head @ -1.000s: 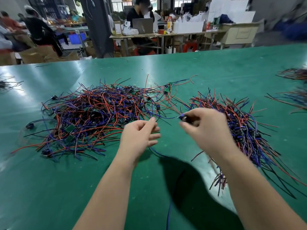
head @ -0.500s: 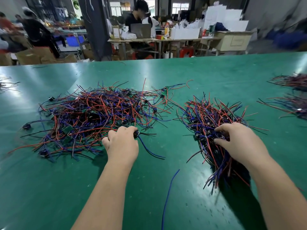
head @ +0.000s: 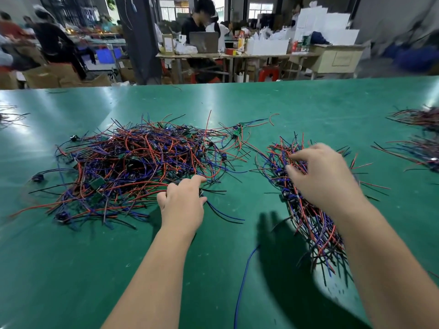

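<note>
Left hand [head: 183, 203] pinches a lead [head: 224, 215] at the tangle's [head: 142, 162] near edge; right hand [head: 325, 179], loose-fingered, lies farther right.

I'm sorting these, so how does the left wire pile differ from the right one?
The left wire pile spreads wide and tangled, with green circuit boards showing; the right wire pile is narrower, its wires lying roughly aligned. Both mix red, blue and black wires.
</note>
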Action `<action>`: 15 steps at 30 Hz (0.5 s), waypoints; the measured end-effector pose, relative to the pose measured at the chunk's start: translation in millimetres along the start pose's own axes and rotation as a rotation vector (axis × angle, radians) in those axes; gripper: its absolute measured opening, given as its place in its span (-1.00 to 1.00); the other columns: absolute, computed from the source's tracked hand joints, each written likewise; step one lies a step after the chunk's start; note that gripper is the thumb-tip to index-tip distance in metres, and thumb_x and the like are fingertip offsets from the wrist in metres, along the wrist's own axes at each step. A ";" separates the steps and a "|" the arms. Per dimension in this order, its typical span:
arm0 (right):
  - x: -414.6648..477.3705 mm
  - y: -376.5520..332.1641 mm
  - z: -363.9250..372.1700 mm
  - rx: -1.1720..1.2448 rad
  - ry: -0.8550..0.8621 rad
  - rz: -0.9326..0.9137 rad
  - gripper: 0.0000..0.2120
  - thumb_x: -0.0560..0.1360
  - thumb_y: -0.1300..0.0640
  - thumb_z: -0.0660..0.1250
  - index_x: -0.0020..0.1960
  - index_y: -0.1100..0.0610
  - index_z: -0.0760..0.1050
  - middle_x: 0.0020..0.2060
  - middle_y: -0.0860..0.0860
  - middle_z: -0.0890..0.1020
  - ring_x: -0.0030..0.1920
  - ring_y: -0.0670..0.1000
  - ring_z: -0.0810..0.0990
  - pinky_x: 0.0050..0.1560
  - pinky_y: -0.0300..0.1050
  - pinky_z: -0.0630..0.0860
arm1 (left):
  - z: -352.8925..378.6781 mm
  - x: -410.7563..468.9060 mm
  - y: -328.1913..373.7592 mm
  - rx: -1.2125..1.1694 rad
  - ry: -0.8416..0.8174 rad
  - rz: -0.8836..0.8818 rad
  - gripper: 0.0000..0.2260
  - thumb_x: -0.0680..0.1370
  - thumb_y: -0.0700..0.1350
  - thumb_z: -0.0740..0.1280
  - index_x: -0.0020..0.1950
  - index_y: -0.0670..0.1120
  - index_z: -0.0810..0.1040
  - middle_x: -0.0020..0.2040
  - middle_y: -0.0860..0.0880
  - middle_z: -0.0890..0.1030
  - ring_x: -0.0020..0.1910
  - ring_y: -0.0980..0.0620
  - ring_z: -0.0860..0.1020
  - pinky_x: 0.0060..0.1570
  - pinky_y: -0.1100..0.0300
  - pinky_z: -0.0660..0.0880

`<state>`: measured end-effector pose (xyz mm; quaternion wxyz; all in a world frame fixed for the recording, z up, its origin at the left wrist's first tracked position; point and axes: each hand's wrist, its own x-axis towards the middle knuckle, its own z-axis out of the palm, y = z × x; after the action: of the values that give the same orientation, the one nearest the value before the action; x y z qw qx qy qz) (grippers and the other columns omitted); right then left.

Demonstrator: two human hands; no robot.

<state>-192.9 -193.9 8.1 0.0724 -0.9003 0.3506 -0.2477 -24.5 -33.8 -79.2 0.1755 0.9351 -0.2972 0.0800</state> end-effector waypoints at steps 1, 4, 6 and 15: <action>-0.2 -13.4 3.3 0.057 -0.031 -0.087 -0.73 0.50 0.04 0.32 0.14 0.12 0.60 0.04 0.12 0.58 0.09 0.14 0.52 0.16 -0.05 0.42 | 0.6 0.3 0.1 -0.010 -0.006 0.016 -0.63 0.58 -0.07 0.29 0.34 0.21 0.34 0.21 0.09 0.50 0.19 -0.04 0.42 0.04 0.03 0.20; -5.1 -48.7 26.3 0.102 -0.270 -0.335 -0.70 0.51 0.01 0.29 0.21 0.07 0.55 0.10 0.06 0.58 0.15 0.08 0.52 0.22 -0.04 0.42 | 2.5 1.3 -1.7 -0.035 -0.001 0.007 -0.51 0.53 -0.27 0.23 0.37 0.16 0.35 0.26 0.06 0.45 0.24 0.01 0.44 0.12 0.03 0.21; -15.0 -61.4 47.6 0.077 -0.416 -0.417 -0.65 0.52 -0.01 0.28 0.28 0.05 0.49 0.14 0.06 0.53 0.20 0.09 0.48 0.24 -0.01 0.40 | 2.5 1.7 -5.6 -0.020 0.032 -0.032 -0.57 0.54 -0.24 0.24 0.35 0.13 0.40 0.28 0.08 0.43 0.25 0.01 0.43 0.13 0.03 0.21; -33.9 -63.5 86.7 0.382 -0.387 -0.181 -0.72 0.42 0.28 0.32 0.09 0.08 0.59 -0.14 0.00 0.64 -0.10 0.01 0.54 -0.11 -0.28 0.39 | -6.5 0.5 -3.8 -0.010 0.075 -0.092 -0.91 0.53 0.11 0.33 -0.06 0.15 0.60 0.12 0.12 0.49 0.14 -0.05 0.34 -0.02 0.07 0.02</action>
<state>-133.4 -127.8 -61.2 0.2839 -0.9285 0.1956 -0.1381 -22.1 -28.7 -74.2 0.1948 0.9432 -0.2477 0.1051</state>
